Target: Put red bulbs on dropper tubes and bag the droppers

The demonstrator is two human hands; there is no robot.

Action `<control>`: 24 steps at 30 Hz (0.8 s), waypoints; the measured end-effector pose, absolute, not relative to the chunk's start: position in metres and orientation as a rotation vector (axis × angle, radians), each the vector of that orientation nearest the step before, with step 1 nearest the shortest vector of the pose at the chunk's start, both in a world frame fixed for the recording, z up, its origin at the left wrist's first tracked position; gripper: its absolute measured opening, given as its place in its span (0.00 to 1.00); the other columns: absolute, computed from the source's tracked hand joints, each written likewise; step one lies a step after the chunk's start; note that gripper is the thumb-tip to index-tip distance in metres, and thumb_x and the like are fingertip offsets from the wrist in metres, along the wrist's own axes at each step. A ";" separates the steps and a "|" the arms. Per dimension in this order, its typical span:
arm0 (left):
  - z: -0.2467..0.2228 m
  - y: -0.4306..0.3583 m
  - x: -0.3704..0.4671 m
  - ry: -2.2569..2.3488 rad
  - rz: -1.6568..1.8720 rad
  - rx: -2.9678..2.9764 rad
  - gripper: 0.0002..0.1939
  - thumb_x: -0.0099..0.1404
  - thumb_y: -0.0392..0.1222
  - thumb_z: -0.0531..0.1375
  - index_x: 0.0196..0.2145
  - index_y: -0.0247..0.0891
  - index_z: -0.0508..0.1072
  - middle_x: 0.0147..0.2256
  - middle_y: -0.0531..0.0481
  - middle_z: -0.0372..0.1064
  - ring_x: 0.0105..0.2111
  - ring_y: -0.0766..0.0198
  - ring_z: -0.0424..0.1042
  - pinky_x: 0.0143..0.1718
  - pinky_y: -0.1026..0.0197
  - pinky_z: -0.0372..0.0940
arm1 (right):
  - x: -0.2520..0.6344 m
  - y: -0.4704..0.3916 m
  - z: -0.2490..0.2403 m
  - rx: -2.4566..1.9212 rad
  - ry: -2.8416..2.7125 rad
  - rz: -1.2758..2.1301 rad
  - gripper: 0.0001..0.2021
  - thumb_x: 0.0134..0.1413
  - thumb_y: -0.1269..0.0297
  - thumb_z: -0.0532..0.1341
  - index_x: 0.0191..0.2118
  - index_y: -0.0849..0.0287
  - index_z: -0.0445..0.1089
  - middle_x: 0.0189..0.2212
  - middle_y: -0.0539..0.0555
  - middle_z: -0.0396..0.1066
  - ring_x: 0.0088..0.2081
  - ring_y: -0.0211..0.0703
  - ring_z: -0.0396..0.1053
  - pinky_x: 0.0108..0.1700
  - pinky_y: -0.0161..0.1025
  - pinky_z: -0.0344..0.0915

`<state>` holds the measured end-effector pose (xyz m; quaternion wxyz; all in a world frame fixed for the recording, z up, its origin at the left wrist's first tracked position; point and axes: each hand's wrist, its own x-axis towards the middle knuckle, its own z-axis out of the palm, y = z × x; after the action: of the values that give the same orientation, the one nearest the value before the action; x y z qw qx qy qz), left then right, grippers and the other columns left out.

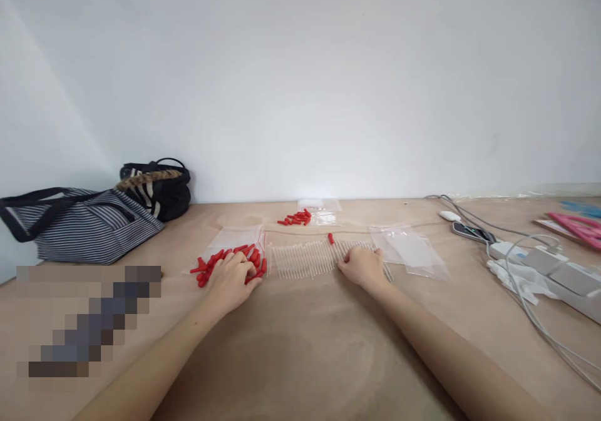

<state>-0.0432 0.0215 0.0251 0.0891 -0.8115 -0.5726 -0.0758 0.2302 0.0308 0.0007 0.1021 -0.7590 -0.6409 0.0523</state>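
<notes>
My left hand [232, 277] rests over a pile of red rubber bulbs [203, 276], its fingers bent and its thumb spread to the side. No bulb is clearly gripped. A row of thin clear glass tubes [300, 260] lies side by side between my hands. My right hand [364, 266] is closed at the right part of this row, thumb pressed against a tube that has a red bulb [330, 238] at its far end. The right fingertips are mostly hidden, and more tubes show around them.
Behind the row lie a few red bulbs [295, 218] and more tubes on a clear bag [323, 204]. Other clear plastic bags [410, 252] lie right. A striped bag [94, 227] and black bag [173, 192] stand left. A power strip [549, 271] with cables is right.
</notes>
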 end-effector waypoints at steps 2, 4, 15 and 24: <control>0.024 0.022 -0.043 -1.693 -0.231 -2.399 0.07 0.56 0.41 0.57 0.24 0.37 0.72 0.31 0.46 0.66 0.36 0.53 0.64 0.36 0.54 0.58 | 0.230 0.033 0.001 -2.254 -1.890 0.183 0.11 0.46 0.62 0.53 0.24 0.60 0.70 0.29 0.59 0.73 0.36 0.51 0.68 0.44 0.50 0.49; 0.024 0.022 -0.041 -1.676 -0.267 -2.382 0.07 0.55 0.39 0.57 0.23 0.37 0.71 0.30 0.46 0.66 0.35 0.53 0.64 0.35 0.54 0.58 | 0.231 0.034 0.001 -2.253 -1.883 0.214 0.11 0.45 0.63 0.54 0.22 0.60 0.70 0.28 0.59 0.72 0.35 0.51 0.69 0.44 0.50 0.50; 0.002 -0.007 0.010 -1.388 -0.783 -2.986 0.05 0.62 0.37 0.50 0.30 0.38 0.64 0.30 0.50 0.65 0.32 0.62 0.65 0.33 0.61 0.61 | 0.248 0.015 0.008 -2.029 -1.857 0.288 0.10 0.48 0.64 0.53 0.23 0.58 0.69 0.25 0.53 0.72 0.30 0.43 0.68 0.35 0.38 0.55; -0.002 -0.003 0.015 -1.530 -0.869 -3.056 0.04 0.59 0.37 0.54 0.33 0.38 0.68 0.32 0.50 0.68 0.34 0.62 0.67 0.35 0.61 0.62 | 0.271 -0.024 -0.011 -1.553 -2.247 0.195 0.10 0.53 0.64 0.53 0.26 0.58 0.67 0.24 0.50 0.69 0.32 0.40 0.65 0.38 0.38 0.52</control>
<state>0.0151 -0.0027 -0.0017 -0.1912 -0.8506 -0.4260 -0.2418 0.2711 -0.0238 -0.0112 0.2002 -0.5555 -0.8041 0.0698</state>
